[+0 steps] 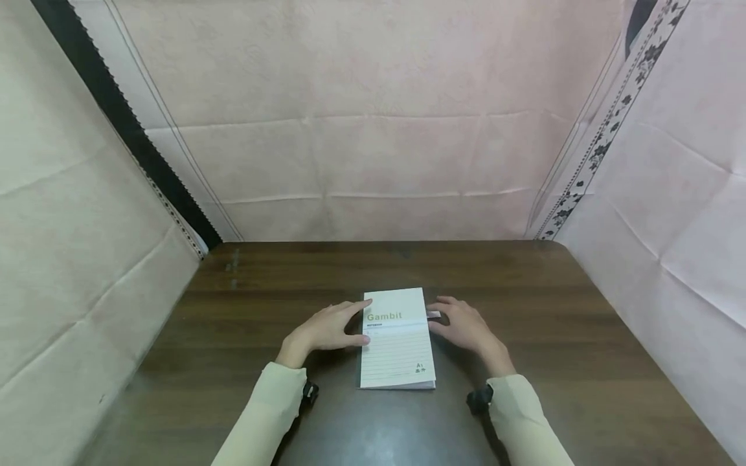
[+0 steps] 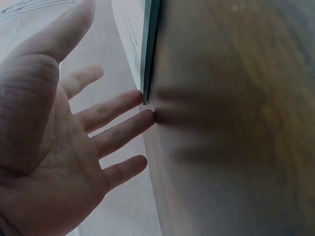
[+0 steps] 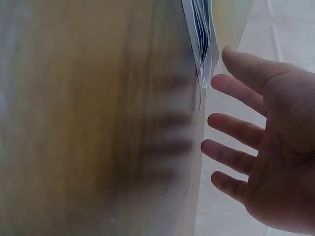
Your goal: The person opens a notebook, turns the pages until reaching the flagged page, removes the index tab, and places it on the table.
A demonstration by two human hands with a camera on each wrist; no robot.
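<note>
A white notebook point(image 1: 397, 353) with "Gambit" in gold letters and ruled lines on its cover lies closed on the brown table. At its left edge is my left hand point(image 1: 327, 329), fingers spread, with index finger and thumb reaching the cover's edge. Fingertips point(image 2: 133, 97) come up to the notebook's dark spine side point(image 2: 150, 44) in the left wrist view. On the other side, my right hand point(image 1: 462, 325) is beside the page edges point(image 3: 202, 29), its fingers loosely bent and holding nothing. A small white tab point(image 1: 434, 314) sticks out from the notebook's right edge near that hand.
The wooden table point(image 1: 245, 401) stretches around the notebook on all sides. Pale cloth walls stand at the back point(image 1: 373, 162), the left point(image 1: 87, 259) and the right point(image 1: 670, 213). A dark device sits on each wrist.
</note>
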